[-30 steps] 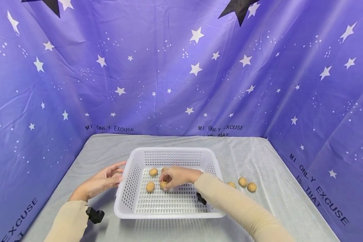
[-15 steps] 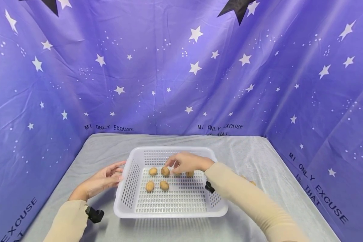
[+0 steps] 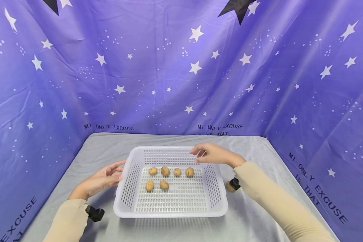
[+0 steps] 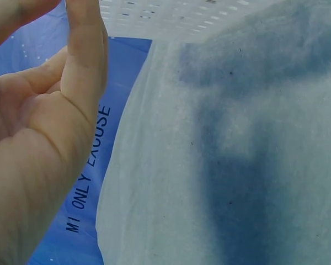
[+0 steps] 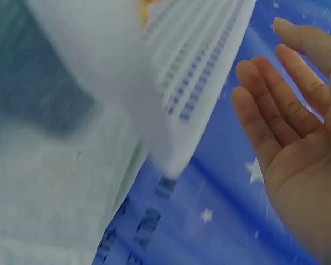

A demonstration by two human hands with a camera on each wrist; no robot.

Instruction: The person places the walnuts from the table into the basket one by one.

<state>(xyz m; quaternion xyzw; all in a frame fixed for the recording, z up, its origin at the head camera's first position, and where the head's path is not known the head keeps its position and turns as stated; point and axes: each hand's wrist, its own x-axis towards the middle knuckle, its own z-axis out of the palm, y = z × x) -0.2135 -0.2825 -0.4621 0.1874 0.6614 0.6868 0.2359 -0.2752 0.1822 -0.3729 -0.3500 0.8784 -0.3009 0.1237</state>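
Six walnuts (image 3: 164, 184) are seen lying inside the white basket (image 3: 169, 211) on the grey surface (image 3: 254, 208), with one more walnut (image 3: 229, 187) left outside it. The basket's left wall is touched by the left hand (image 3: 101, 181), fingers straight, apparently to steady it. The right hand (image 3: 213, 154) is held empty and relaxed above the far right rim.

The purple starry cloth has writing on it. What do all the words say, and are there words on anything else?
"MI ONLY EXCUSE" on the purple star-printed backdrop cloth, back left.
"MI ONLY EXCUSE" with a cut-off "THAT" beneath, back centre.
"MI ONLY EXCUSE IS THAT" down the right wall.
"EXCUSE" on the lower left wall, rest cut off.
"MI ONLY EXCUSE" in the left wrist view.
Blurred letters in the right wrist view: unreadable.
White plastic perforated basket: no words.
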